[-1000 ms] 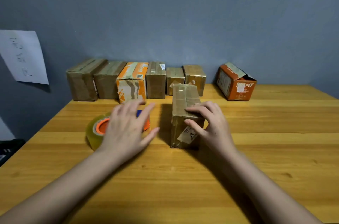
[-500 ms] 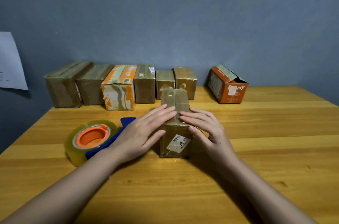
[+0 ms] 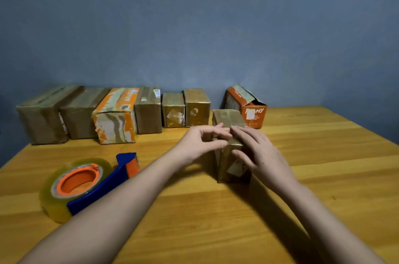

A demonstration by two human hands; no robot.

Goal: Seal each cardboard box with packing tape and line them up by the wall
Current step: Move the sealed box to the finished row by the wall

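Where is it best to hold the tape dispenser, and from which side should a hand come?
Probably grip the blue handle of the tape dispenser from above with the left hand. It lies flat, and the handle runs along its near right side, clear of the roll.

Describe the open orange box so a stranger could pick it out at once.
Look along the blue wall at the back of the wooden table, where six boxes stand in a row. The orange box sits apart from that row, past its right end and turned at an angle. Unlike the others, its end flaps stand open, and white letters mark its orange front.
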